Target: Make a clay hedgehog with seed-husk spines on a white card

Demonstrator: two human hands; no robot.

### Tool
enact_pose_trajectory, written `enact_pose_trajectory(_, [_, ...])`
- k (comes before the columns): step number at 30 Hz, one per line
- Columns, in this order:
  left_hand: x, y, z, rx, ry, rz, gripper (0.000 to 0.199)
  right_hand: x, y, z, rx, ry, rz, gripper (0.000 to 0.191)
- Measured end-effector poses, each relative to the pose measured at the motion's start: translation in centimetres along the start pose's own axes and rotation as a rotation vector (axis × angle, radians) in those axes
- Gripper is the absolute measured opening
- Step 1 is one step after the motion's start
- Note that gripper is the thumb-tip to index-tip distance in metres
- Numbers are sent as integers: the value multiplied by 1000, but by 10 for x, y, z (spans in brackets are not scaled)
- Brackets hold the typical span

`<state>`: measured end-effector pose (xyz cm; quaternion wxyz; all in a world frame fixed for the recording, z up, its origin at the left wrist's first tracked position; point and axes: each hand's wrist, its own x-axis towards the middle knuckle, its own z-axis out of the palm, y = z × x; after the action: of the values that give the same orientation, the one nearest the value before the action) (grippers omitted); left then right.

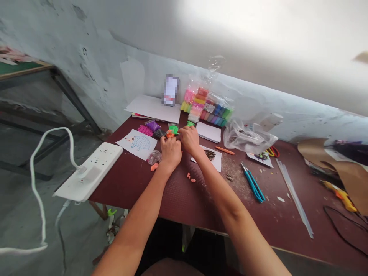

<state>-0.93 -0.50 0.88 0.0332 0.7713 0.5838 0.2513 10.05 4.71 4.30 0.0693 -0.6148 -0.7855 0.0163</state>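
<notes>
At a maroon-topped workbench (184,203) set against a peeling white wall (94,50), a person reaches both forearms in from the near edge. A white power strip (89,171) sits at the bench's left corner, and a clear bag of modelling clay packs (207,107) stands toward the back beside a sheet of white card (153,108). Blue-handled scissors (253,183) lie off to the right, well apart from the hands.

Mid-bench, the left hand (171,151) and right hand (189,140) come together, nearly touching, fingers bent inward over a small orange clay piece (170,133) and a green clay piece (173,129). Both pieces sit at the fingertips, just ahead of the hands on the wall side. The orange lies nearer the left hand, while the green lies between the two. Their long axes cannot be made out at this size, and how firmly either hand grips cannot be told. Just left of the hands lies a hedgehog drawing (140,144) on white paper, with crumbs of orange clay (190,177) on the bench just below them.
</notes>
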Motion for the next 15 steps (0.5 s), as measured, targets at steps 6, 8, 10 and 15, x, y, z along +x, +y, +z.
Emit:
enact_pose_trajectory(6, [1, 2, -5, -46, -57, -78, 33, 29, -5, 16, -94, -83, 17, 33])
enact_pose_trajectory(8, [2, 2, -6, -58, -54, -97, 31, 33, -6, 18, -94, -78, 0, 34])
enact_pose_trajectory(10, [3, 1, -6, -96, -15, -123, 31, 35, -4, 17, -76, -30, -5, 35])
enact_pose_trajectory(15, [13, -3, -3, -533, 173, -265, 27, 10, 11, 4, 116, 283, 102, 34])
